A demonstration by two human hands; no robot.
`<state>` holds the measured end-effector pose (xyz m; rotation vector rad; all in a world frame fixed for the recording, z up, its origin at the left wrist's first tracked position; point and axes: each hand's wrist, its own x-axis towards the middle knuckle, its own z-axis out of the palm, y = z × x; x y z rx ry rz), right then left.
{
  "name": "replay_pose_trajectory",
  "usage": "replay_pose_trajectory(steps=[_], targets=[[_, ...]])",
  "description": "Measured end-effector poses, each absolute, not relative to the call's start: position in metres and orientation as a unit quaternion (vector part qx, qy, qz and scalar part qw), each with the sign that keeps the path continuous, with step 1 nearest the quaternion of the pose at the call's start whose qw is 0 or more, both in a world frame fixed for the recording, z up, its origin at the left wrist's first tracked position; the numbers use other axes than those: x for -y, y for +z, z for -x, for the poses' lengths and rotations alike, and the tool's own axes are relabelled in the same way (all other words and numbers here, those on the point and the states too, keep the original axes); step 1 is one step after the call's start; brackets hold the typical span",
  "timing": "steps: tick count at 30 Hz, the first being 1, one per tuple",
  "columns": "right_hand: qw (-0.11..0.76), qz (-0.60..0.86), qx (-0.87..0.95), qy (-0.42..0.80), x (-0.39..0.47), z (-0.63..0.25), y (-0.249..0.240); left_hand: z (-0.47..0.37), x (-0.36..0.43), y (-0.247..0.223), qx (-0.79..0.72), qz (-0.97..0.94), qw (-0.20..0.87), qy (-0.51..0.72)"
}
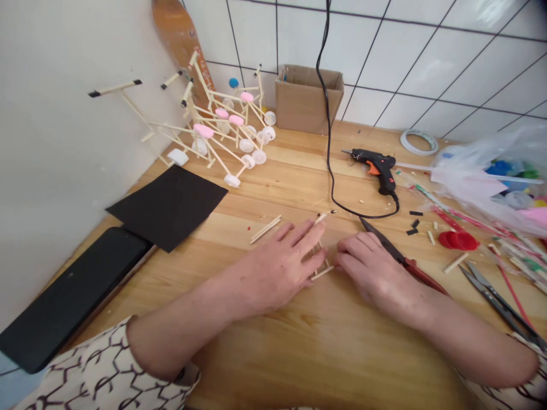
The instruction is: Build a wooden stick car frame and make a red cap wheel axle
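Note:
A small frame of thin wooden sticks lies on the wooden table between my hands. My left hand reaches over it from the left, its index finger and thumb closed on the sticks and its other fingers extended. From the right, my right hand has its fingers curled and pressed together at the frame's near right end; its fingertips are partly hidden. Two loose sticks lie beyond my left hand. Just behind my right hand rest red-handled pliers, partly covered by the wrist.
Stick models with white wheels and pink seats stand at the back left, near a cardboard box. A black sheet and dark case lie left. A glue gun, its cord, scissors and plastic bag occupy the right.

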<state>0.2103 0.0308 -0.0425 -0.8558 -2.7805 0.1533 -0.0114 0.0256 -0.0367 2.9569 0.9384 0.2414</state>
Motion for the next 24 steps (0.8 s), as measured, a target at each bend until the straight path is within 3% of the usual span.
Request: replay_pose_trajectory(steps=[24], targets=[[0.131,0.303,0.943,0.035,-0.0298,-0.2087,-0.0447,0.0108,-0.0254,-0.0374,-0.303,-0.949,0.016,0.083]])
